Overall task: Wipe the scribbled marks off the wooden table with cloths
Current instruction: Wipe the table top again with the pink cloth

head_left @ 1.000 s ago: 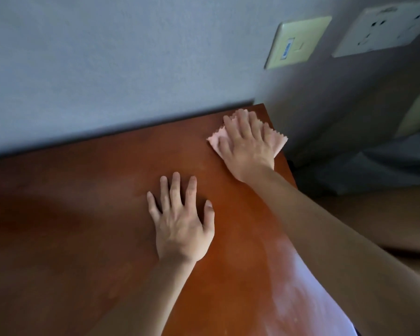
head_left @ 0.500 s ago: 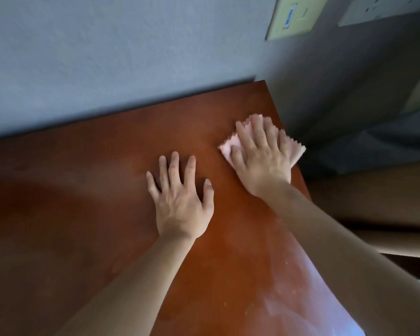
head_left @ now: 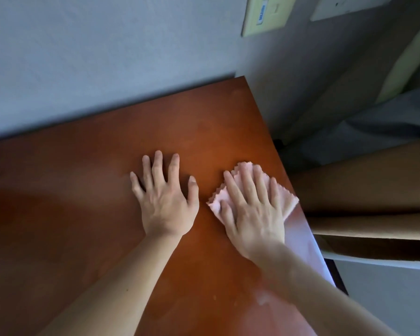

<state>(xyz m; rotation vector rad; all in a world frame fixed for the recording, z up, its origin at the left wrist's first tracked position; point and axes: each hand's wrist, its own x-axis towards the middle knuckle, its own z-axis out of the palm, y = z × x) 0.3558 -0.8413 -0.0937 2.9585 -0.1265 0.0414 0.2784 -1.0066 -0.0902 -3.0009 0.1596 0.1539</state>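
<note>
The right hand (head_left: 252, 209) lies flat on a pink cloth (head_left: 287, 198), fingers straight and a little spread, pressing it onto the table (head_left: 83, 226) right at the right edge; one corner of the cloth reaches that edge. The left hand (head_left: 165, 197) rests palm down on bare wood just beside it, fingers straight and splayed, holding nothing, and seems to be steadying the person. This looks like the wiping step itself, in the middle of a stroke along the right side. I can make out no clear scribbles on the wood from here; there are only pale, hazy patches nearer the person, by the right forearm, and whether those are smeared marks, damp or glare I cannot tell. If they are residue, the next move calls for firm, even pressure while the cloth is drawn over those patches, with care that it does not slide off the edge. On the wall (head_left: 107, 57) above are a yellowish plate (head_left: 267, 15) with a small blue label, whose writing is too blurred to read, and a white socket (head_left: 344, 7) partly cut off at the top. No brand shows on the cloth.
</note>
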